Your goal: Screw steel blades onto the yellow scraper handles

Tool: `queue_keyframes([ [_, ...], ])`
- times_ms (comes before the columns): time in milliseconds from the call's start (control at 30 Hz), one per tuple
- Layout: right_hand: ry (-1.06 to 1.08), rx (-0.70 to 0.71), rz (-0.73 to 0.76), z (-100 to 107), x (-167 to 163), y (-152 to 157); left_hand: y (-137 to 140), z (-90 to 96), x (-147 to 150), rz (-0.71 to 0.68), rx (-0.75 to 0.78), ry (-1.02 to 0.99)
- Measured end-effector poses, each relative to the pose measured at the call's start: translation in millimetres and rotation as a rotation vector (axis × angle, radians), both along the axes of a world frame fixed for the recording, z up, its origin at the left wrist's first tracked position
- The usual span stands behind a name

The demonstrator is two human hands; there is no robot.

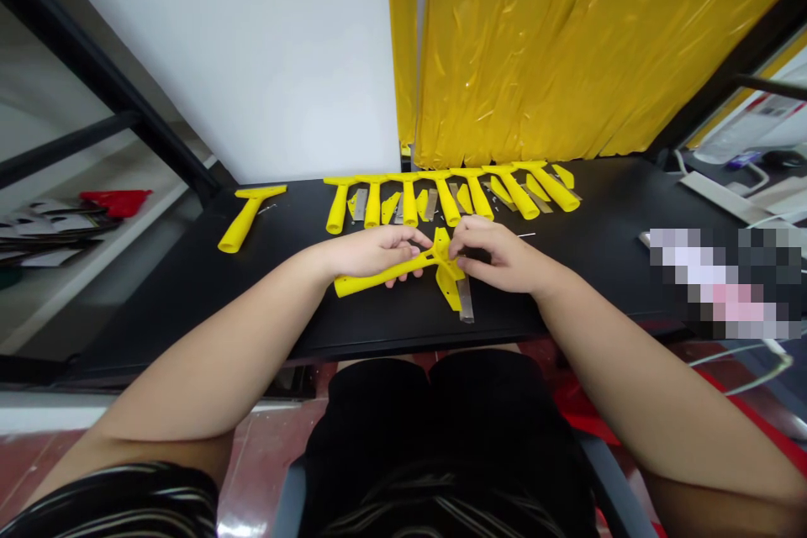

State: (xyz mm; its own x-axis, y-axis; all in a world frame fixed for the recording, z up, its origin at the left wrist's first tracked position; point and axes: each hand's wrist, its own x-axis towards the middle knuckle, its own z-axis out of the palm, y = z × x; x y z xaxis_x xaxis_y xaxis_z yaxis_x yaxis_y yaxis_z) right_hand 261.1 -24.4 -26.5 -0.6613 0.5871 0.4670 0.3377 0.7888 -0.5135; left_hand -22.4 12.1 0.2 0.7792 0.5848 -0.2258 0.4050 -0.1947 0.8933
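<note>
Scraper (378, 278) in left hand (373, 250)

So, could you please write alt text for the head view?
A person's left hand holds a yellow T-shaped handle while the right hand touches its head, near a flat grey strip. Beyond, similar yellow handles lie across a black table.
</note>
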Motion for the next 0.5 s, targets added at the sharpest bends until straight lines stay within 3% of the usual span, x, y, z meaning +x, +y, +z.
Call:
queue_keyframes([
  [233, 0.065, 0.034, -0.068, 3, 0, -3, 0, 3.5, -2, 0.052, -0.043, -0.019],
  [500, 0.04, 0.066, -0.253, -1, 11, 3, 0, 17.1, -4, 0.314, -0.358, -0.274],
])
